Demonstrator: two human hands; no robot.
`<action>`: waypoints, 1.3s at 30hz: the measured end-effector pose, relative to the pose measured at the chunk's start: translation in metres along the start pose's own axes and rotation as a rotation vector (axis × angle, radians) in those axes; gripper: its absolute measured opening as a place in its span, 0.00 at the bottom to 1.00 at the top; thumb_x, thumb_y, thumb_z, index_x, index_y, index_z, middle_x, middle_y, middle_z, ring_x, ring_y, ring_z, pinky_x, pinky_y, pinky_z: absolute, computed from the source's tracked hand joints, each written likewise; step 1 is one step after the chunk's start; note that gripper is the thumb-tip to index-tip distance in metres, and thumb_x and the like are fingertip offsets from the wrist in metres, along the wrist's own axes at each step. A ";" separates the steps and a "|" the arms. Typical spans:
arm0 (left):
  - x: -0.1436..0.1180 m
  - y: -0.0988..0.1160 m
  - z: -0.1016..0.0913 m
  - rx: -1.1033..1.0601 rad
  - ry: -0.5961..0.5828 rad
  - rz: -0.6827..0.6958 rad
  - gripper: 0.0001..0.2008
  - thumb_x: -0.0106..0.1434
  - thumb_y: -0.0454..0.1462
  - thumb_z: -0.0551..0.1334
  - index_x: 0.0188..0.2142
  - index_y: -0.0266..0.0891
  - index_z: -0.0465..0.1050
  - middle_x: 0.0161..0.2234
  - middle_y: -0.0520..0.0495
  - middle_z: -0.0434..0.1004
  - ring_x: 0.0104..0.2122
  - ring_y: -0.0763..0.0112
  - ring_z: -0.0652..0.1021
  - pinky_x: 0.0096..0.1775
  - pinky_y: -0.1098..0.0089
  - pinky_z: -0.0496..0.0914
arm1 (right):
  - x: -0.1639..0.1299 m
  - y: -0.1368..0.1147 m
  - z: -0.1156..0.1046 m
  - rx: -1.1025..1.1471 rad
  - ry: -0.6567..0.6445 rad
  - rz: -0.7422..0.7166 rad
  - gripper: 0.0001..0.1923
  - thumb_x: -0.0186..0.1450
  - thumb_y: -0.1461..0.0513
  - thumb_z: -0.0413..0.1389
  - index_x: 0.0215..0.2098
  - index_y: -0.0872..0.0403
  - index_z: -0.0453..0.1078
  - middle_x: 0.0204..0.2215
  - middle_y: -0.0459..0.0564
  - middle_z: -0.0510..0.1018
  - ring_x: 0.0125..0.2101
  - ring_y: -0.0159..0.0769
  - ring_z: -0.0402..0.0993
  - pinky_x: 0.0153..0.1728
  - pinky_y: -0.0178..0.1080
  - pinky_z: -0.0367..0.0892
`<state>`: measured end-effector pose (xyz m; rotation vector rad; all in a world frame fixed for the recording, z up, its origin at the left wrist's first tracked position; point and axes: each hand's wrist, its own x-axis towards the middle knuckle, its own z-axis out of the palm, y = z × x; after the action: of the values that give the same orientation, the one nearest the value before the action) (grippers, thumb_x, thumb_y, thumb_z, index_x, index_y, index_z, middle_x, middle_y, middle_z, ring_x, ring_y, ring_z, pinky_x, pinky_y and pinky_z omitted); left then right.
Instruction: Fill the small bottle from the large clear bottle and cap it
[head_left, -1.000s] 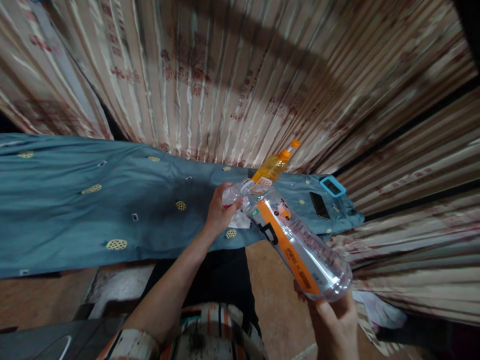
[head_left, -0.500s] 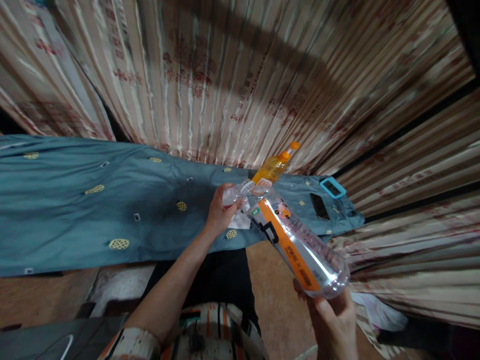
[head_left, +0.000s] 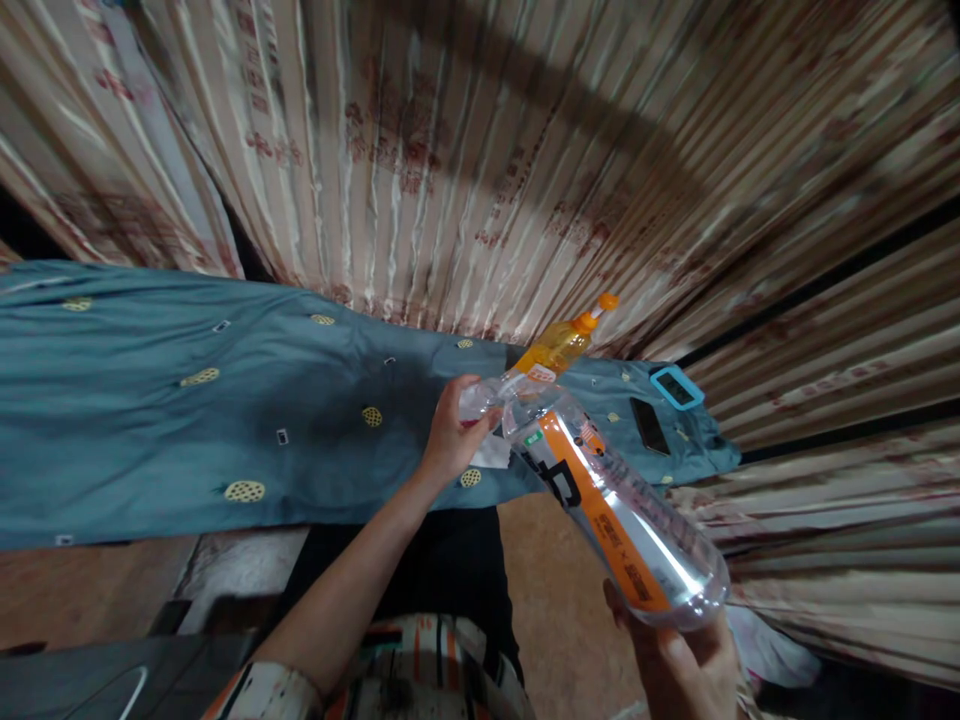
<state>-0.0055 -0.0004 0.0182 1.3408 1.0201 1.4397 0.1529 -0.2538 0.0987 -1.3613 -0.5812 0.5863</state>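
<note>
My right hand (head_left: 686, 665) grips a large clear plastic bottle (head_left: 622, 520) near its base. The bottle has a silver and orange label and is tilted, its wide upper end pointing up and left. My left hand (head_left: 454, 430) is closed around a small clear plastic piece (head_left: 482, 400) at that upper end. Whether the piece touches the bottle, I cannot tell. Just behind them stands a pump bottle of orange liquid (head_left: 559, 345) with an orange top, its lower part hidden. A white paper piece (head_left: 493, 452) lies below my left hand.
A teal cloth with pineapple prints (head_left: 150, 420) covers the long surface. On its right end are a dark phone (head_left: 649, 426) and a blue-framed digital clock (head_left: 676, 387). Pleated curtains (head_left: 450, 170) hang behind and to the right.
The view has shifted slightly, so most things sit a little further right. The large bottle has moved slightly right and down, its upper end a bit further from my left hand.
</note>
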 end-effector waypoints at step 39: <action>-0.002 -0.002 0.001 -0.017 0.003 0.010 0.32 0.51 0.38 0.82 0.54 0.46 0.76 0.54 0.44 0.82 0.56 0.50 0.82 0.63 0.50 0.74 | 0.018 -0.001 -0.003 -0.015 -0.024 0.038 0.45 0.53 0.43 0.77 0.64 0.46 0.74 0.31 0.46 0.82 0.25 0.41 0.73 0.25 0.41 0.65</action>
<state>-0.0046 -0.0020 0.0155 1.3340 1.0023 1.4554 0.1679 -0.2436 0.0997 -1.3830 -0.5809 0.6304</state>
